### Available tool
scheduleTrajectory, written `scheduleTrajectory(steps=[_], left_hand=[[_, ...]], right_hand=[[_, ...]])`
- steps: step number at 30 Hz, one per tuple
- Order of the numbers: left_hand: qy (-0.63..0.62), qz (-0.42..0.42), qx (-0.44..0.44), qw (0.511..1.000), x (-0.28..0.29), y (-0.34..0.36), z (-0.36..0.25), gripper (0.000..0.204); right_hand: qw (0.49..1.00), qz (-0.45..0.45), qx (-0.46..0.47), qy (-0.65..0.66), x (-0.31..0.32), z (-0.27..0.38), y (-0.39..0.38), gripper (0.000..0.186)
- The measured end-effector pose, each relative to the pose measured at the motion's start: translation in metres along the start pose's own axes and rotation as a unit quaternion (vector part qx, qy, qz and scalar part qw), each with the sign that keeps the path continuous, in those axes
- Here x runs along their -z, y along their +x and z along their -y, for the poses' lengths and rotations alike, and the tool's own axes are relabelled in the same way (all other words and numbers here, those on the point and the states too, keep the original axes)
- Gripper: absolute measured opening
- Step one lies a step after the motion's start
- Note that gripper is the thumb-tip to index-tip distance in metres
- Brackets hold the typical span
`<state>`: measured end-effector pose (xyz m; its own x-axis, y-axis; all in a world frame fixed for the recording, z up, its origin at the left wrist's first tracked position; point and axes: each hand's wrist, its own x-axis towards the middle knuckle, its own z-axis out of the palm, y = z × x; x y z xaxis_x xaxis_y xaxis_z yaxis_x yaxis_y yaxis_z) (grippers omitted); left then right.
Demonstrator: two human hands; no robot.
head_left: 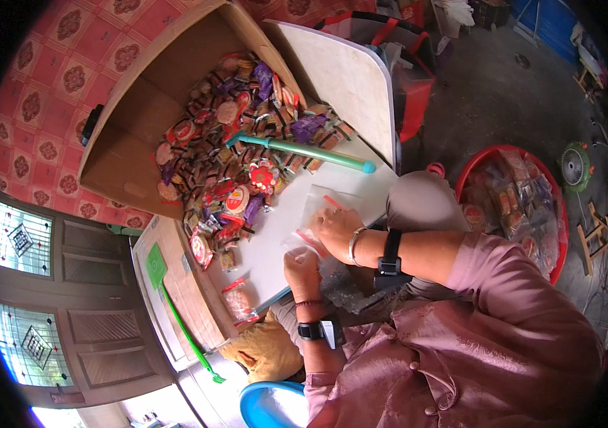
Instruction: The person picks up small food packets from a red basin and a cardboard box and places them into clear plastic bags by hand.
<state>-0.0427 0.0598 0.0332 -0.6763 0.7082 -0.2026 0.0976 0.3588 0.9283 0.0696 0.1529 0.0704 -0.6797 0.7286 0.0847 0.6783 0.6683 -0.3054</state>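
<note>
Close together above the near edge of the white table, my two hands work at a clear plastic bag (322, 198) with a red strip. My right hand (337, 230) is closed on the bag, its fingers bent over the plastic. The left hand (301, 271), also closed, pinches the bag's near edge beside the right one. More clear plastic bags (350, 289) lie in my lap below. Beyond my hands spreads a big pile of small wrapped snacks (225, 135), mixed with round red packs and purple ones. One pinkish packet (240, 299) lies apart near the left edge.
An open cardboard box (129, 114) lies behind the pile. A green tube-handled scraper (304, 151) crosses the white tabletop (282, 235). At the right, a red basin (564, 228) holds filled bags, near a small fan (575, 166). A green fly swatter (155, 267) lies left; a blue basin (250, 406) stands below.
</note>
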Motion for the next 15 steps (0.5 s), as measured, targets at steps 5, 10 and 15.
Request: scheduleTrajectory(steps=[5,10,15], left_hand=[[0.02,0.017,-0.023,0.999,0.002,0.006,0.011,0.022],[0.042,0.071,-0.015,0.996,0.006,0.007,0.007,0.024],[0.034,0.064,0.016,0.997,0.009,0.004,0.0,0.032]], right_hand=[[0.997,0.057,-0.036,-0.031,0.021,0.0,0.002,0.023],[1.0,0.012,-0.01,-0.002,0.022,-0.009,0.001,0.025],[0.999,0.044,-0.021,-0.004,0.015,-0.018,0.003,0.024]])
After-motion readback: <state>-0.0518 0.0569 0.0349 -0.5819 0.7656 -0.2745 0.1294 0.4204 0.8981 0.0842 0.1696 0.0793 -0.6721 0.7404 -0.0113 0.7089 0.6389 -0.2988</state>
